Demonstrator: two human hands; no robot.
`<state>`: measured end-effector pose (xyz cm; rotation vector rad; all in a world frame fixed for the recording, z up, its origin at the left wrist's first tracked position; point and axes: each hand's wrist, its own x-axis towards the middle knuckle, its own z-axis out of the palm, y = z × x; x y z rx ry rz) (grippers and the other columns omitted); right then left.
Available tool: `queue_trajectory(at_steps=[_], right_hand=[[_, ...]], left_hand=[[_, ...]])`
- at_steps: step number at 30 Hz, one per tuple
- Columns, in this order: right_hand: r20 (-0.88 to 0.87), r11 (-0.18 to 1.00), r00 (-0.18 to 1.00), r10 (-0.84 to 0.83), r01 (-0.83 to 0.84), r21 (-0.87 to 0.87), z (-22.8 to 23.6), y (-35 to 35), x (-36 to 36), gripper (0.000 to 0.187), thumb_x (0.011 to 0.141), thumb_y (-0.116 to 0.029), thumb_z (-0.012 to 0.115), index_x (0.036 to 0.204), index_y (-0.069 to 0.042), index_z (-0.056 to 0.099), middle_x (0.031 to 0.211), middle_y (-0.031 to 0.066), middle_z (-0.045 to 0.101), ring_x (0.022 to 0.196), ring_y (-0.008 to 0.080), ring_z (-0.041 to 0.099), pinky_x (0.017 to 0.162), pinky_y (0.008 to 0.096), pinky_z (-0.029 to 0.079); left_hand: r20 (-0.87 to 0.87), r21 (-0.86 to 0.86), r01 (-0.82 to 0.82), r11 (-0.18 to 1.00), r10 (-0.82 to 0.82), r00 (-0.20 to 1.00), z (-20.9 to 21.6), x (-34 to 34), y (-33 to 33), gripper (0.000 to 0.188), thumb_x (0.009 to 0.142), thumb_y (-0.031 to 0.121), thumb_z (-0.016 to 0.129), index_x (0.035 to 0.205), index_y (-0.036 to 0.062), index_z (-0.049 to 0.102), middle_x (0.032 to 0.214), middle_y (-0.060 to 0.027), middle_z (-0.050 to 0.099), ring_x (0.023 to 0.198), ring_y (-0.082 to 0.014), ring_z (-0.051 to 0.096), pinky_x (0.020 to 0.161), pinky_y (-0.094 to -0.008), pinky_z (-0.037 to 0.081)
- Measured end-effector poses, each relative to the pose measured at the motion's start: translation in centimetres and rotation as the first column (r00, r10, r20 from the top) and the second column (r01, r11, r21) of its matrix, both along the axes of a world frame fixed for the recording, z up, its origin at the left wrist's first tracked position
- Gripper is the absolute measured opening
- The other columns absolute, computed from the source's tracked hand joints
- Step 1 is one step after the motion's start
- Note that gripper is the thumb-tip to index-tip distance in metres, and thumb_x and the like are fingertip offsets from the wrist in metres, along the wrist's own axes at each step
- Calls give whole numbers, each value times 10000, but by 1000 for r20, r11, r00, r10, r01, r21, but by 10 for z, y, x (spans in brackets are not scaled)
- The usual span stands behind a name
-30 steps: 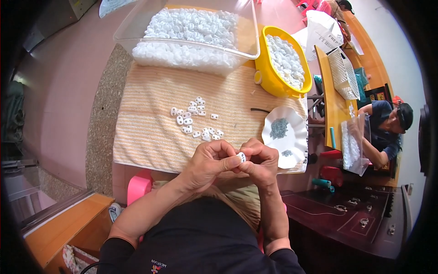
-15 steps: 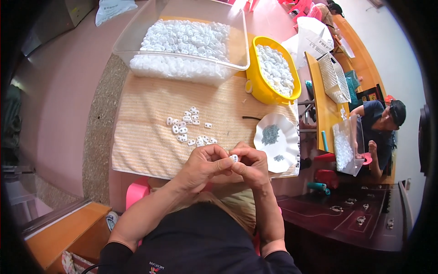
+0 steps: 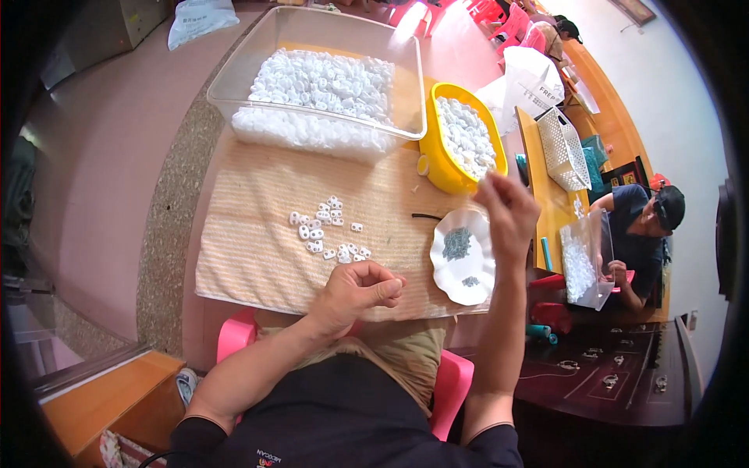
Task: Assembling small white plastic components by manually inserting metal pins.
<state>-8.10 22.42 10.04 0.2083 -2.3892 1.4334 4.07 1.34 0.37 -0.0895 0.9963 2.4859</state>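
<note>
My left hand [image 3: 361, 294] is closed in a pinch above the towel's front edge. Anything between its thumb and forefinger is too small to make out. Raised to the right, my right hand [image 3: 509, 212] has its fingers drawn together near the front rim of the yellow basin [image 3: 434, 156]. What it holds, if anything, is hidden and a little blurred. Small white plastic pieces with two holes [image 3: 315, 225] lie scattered on the striped towel [image 3: 257, 265]. Beside my right forearm sits a scalloped white plate [image 3: 468, 292] with two heaps of tiny grey bits [image 3: 456, 244].
A large clear tub [image 3: 312, 117] full of white pieces stands at the back. A short black rod [image 3: 426, 216] lies by the plate. To the right, a co-worker [image 3: 636, 226] sits at a wooden table with a clear bin [image 3: 579, 265]. A pink chair [image 3: 452, 390] is under me.
My hands were together on a small white piece; now they are apart. The right hand has moved up and right toward the yellow basin, while the left stays near the towel's front.
</note>
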Motion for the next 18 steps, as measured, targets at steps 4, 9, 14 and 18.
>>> queue_trajectory(at_steps=[4,9,14,18], right_hand=[[-34,997,999,24,-26,-66,3,13,-39,267,824,9,663,1085,51,622,993,100,644,810,115,625,695,216,509],[-60,995,995,74,-70,67,-19,0,-12,241,806,33,668,1045,12,647,997,64,635,792,96,598,654,209,493],[139,924,960,245,-275,267,-44,-31,27,146,810,45,653,949,0,651,818,28,630,724,81,575,650,214,470],[307,862,904,297,-392,320,-57,-45,42,175,765,7,683,938,10,658,862,92,645,739,163,614,645,270,482]], left_hand=[[-7,3,-6,1000,6,1000,-2,0,-1,159,849,126,696,912,-12,649,932,-89,662,777,-95,611,722,-245,531],[-62,-72,21,997,-26,998,-2,-1,-2,122,839,89,697,899,-8,654,859,-75,665,743,-96,620,691,-235,533],[-75,-125,118,985,-128,989,3,5,4,112,848,100,692,880,0,654,763,-22,654,687,-66,592,629,-206,483],[-155,-134,115,984,-136,979,0,8,7,105,832,93,710,865,6,659,788,-37,665,717,-79,604,657,-219,493]])
